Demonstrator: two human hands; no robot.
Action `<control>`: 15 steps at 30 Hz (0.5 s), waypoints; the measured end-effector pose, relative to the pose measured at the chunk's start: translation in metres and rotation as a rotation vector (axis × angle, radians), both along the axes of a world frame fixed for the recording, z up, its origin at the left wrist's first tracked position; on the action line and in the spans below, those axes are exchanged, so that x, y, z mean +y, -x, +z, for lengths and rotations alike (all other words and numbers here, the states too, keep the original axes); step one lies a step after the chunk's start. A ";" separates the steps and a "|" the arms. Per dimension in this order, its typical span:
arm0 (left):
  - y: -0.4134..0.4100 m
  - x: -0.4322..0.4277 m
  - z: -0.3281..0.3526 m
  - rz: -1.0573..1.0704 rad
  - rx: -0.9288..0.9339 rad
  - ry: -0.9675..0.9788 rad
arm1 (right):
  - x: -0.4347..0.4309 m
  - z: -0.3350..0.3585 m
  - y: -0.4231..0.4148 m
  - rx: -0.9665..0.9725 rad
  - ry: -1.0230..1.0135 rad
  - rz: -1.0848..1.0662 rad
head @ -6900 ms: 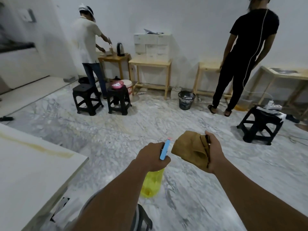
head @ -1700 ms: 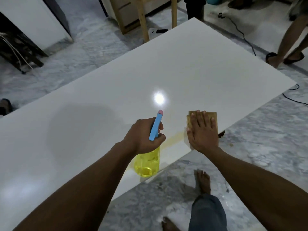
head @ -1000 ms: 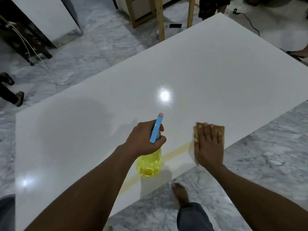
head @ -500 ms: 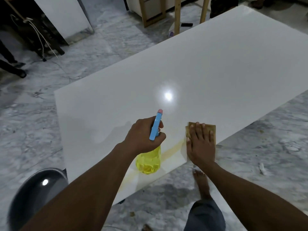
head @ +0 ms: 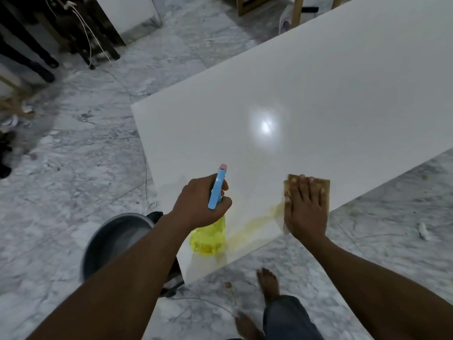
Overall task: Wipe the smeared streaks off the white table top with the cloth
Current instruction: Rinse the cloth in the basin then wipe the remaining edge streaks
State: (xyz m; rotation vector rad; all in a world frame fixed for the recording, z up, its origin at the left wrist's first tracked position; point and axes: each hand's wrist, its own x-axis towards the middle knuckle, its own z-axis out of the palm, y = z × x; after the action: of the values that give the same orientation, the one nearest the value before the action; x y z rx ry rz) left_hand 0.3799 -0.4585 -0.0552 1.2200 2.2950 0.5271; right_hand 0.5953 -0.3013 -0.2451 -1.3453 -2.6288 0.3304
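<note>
The right hand [head: 306, 207] lies flat, fingers together, pressing the cloth [head: 324, 186] beside the yellow streak [head: 255, 223] to rub it; the left hand [head: 201, 204] grips the bottle [head: 208, 238], ready to spray the counter [head: 318, 94].

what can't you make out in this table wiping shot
Head view:
- Cloth: mostly under the right hand.
- Yellow streak: its ends hidden by the cloth and the spray bottle.
- Bottle's neck: wrapped by the left hand.
- Table top: far end cut off by the frame edge.
- Grey basin: blurred; contents unclear.
</note>
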 end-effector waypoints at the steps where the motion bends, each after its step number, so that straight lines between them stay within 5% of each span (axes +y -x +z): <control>1: 0.004 -0.004 -0.001 0.000 -0.003 -0.001 | -0.002 0.000 0.001 -0.001 -0.015 -0.002; 7: 0.016 -0.036 -0.006 0.003 -0.050 -0.044 | -0.033 0.004 0.015 -0.005 0.010 -0.051; 15: 0.045 -0.135 -0.009 -0.074 -0.046 -0.099 | -0.209 -0.003 0.075 0.042 -0.001 0.019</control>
State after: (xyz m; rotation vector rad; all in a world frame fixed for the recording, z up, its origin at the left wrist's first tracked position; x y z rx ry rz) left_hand 0.3353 -0.5933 -0.0642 1.3198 2.1992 0.6418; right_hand 0.5205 -0.5103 -0.2484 -1.2999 -2.6087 0.3552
